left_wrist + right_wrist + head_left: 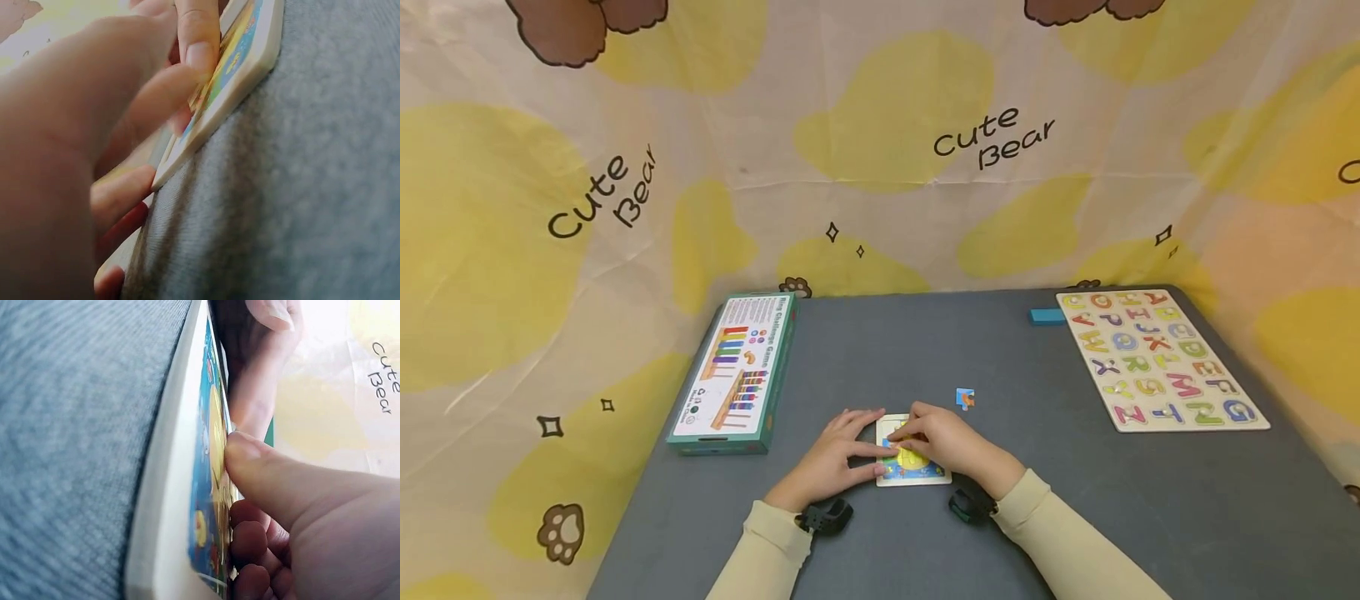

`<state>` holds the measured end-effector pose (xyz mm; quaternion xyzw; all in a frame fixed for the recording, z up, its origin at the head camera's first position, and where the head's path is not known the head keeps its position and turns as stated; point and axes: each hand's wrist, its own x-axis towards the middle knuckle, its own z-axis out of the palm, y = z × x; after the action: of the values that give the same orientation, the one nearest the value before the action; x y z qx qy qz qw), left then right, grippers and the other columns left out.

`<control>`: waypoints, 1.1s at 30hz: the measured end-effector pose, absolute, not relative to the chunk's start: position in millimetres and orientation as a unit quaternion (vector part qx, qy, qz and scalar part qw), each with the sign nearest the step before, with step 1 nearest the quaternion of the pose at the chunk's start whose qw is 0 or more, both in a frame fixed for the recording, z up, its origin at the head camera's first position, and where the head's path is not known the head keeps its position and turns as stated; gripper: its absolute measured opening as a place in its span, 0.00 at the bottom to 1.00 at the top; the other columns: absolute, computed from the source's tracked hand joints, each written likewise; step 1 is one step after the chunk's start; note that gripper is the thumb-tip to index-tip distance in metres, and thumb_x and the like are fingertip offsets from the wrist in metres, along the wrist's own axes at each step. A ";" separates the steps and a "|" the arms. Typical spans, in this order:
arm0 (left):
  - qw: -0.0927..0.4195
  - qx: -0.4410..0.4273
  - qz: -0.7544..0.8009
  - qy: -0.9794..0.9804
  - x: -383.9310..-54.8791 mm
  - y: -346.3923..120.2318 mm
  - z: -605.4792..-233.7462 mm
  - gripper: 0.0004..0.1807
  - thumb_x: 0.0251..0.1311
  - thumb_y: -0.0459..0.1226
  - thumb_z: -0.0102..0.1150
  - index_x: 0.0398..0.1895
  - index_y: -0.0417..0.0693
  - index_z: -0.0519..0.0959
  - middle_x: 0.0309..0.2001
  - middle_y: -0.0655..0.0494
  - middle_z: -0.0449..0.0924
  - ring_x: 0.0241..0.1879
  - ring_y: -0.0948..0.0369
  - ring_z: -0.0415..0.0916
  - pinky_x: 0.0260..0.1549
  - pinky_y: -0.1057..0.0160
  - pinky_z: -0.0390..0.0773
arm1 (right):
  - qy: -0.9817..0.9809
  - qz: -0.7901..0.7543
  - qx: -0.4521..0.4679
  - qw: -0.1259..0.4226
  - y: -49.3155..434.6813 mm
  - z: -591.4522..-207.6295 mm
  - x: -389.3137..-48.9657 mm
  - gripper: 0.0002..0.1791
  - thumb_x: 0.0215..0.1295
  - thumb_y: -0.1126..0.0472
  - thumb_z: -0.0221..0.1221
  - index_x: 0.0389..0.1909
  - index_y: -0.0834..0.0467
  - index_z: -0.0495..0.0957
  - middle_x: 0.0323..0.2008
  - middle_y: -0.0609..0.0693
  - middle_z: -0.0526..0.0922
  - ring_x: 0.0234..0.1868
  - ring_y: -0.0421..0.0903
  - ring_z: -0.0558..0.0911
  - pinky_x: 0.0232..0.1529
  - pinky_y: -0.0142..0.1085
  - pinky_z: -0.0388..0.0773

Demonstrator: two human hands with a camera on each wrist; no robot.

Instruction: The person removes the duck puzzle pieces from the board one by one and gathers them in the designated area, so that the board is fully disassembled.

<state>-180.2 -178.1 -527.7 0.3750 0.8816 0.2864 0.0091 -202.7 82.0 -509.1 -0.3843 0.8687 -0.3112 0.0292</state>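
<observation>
A small jigsaw puzzle [917, 481] in a pale frame, with a yellow figure over blue, lies on the table between both hands. My left hand [838, 454] spreads its fingers along the left edge, one fingertip reaching over the picture. In the left wrist view, other fingertips touch the frame [215, 134]. My right hand [951, 437] bends over the puzzle from the right, thumb and fingers pinching low at its left part around a puzzle piece mostly hidden by the fingers. The right thumb [256, 459] is close over the picture. A loose blue and orange puzzle piece [965, 398] lies beyond the right hand.
A green-edged game box [730, 367] lies at the left of the grey table [880, 350]. At the right is an alphabet board [1165, 362] with colourful letters, and a blue block [1047, 317] touches its far left corner. A printed cloth [880, 150] hangs behind.
</observation>
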 end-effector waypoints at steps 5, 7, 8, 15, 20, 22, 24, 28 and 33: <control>0.021 0.371 0.281 0.885 -180.4 -179.1 -527.0 0.18 0.71 0.53 0.65 0.61 0.69 0.86 0.80 0.52 0.61 0.78 0.49 0.56 0.77 0.38 0.47 | 0.873 -0.309 -0.376 0.035 81.4 -507.1 -202.9 0.09 0.70 0.64 0.68 0.48 0.53 0.91 0.35 0.42 0.75 0.28 0.34 0.69 0.30 0.28 0.73; 0.023 0.370 0.279 0.886 -180.4 -179.0 -526.8 0.17 0.71 0.53 0.64 0.61 0.69 0.86 0.80 0.53 0.61 0.78 0.49 0.56 0.77 0.39 0.47 | 0.876 -0.308 -0.370 0.035 80.8 -506.9 -202.4 0.09 0.70 0.64 0.68 0.48 0.53 0.90 0.35 0.42 0.75 0.28 0.34 0.69 0.30 0.29 0.73; 0.023 0.369 0.278 0.886 -180.3 -178.9 -526.5 0.17 0.71 0.53 0.64 0.61 0.69 0.86 0.80 0.53 0.61 0.78 0.49 0.56 0.77 0.39 0.47 | 0.877 -0.307 -0.367 0.034 80.5 -506.9 -202.4 0.09 0.71 0.64 0.68 0.48 0.54 0.90 0.35 0.42 0.75 0.28 0.35 0.69 0.30 0.29 0.73; 0.030 0.365 0.276 0.889 -180.3 -177.9 -524.1 0.18 0.72 0.54 0.63 0.62 0.69 0.86 0.80 0.53 0.61 0.78 0.50 0.56 0.77 0.38 0.47 | 0.887 -0.295 -0.354 0.020 78.4 -507.8 -202.0 0.14 0.70 0.63 0.69 0.55 0.55 0.89 0.33 0.42 0.72 0.26 0.35 0.67 0.28 0.29 0.70; 0.029 0.362 0.272 0.891 -179.6 -178.1 -525.3 0.18 0.72 0.55 0.63 0.61 0.70 0.86 0.80 0.54 0.61 0.78 0.51 0.56 0.77 0.39 0.47 | 0.895 -0.282 -0.345 0.027 73.9 -505.4 -200.6 0.10 0.72 0.63 0.67 0.51 0.53 0.88 0.34 0.43 0.72 0.27 0.36 0.68 0.29 0.30 0.70; 0.029 0.360 0.272 0.892 -179.3 -178.3 -525.8 0.18 0.71 0.55 0.63 0.61 0.71 0.86 0.80 0.55 0.61 0.78 0.51 0.56 0.77 0.40 0.47 | 0.896 -0.280 -0.342 0.035 72.6 -504.3 -199.7 0.08 0.72 0.62 0.67 0.50 0.53 0.86 0.35 0.44 0.72 0.27 0.37 0.69 0.30 0.31 0.71; 0.029 0.359 0.273 0.892 -179.1 -178.3 -526.1 0.18 0.71 0.55 0.64 0.61 0.71 0.86 0.80 0.55 0.61 0.78 0.51 0.56 0.77 0.40 0.47 | 0.898 -0.279 -0.338 0.041 71.8 -503.5 -198.9 0.09 0.72 0.61 0.67 0.50 0.52 0.83 0.38 0.45 0.71 0.28 0.38 0.69 0.30 0.31 0.72; 0.028 0.360 0.272 0.892 -179.4 -178.3 -526.5 0.18 0.71 0.55 0.64 0.62 0.72 0.86 0.80 0.55 0.61 0.78 0.52 0.56 0.77 0.39 0.47 | 0.899 -0.289 -0.326 0.047 72.8 -503.0 -198.6 0.10 0.73 0.62 0.66 0.52 0.51 0.80 0.44 0.48 0.69 0.30 0.40 0.71 0.33 0.33 0.74; 0.025 0.363 0.272 0.891 -180.3 -178.0 -526.5 0.18 0.71 0.55 0.64 0.62 0.72 0.86 0.80 0.55 0.61 0.77 0.52 0.57 0.77 0.39 0.47 | 0.894 -0.311 -0.320 0.044 75.7 -504.2 -200.4 0.11 0.74 0.64 0.65 0.52 0.50 0.80 0.50 0.49 0.71 0.34 0.41 0.74 0.36 0.34 0.76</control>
<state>-180.3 -178.0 -526.5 0.3625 0.8912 0.2716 0.0252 -200.4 75.7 -504.2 -0.3197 0.8940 -0.3110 0.0441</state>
